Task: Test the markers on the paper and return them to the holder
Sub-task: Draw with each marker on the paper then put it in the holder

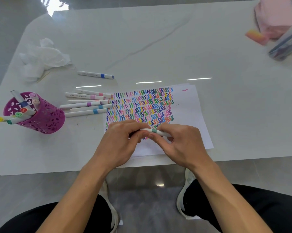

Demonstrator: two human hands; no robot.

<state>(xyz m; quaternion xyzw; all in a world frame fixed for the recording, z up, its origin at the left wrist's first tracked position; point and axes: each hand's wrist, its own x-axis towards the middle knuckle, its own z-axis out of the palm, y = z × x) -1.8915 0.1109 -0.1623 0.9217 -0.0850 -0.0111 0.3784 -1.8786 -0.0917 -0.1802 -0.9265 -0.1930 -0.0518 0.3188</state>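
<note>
Both of my hands hold one white marker with a green band level above the near part of the paper. My left hand grips its left end and my right hand pinches its right end, so both ends are hidden. The paper is covered with rows of coloured squiggles. A purple perforated holder stands at the left with several markers in it. Several loose white markers lie between the holder and the paper. A blue-banded marker lies alone farther back.
Crumpled white tissue lies at the back left of the white table. A clear pencil case and a pink object sit at the far right corner. The table's front edge runs just behind my wrists.
</note>
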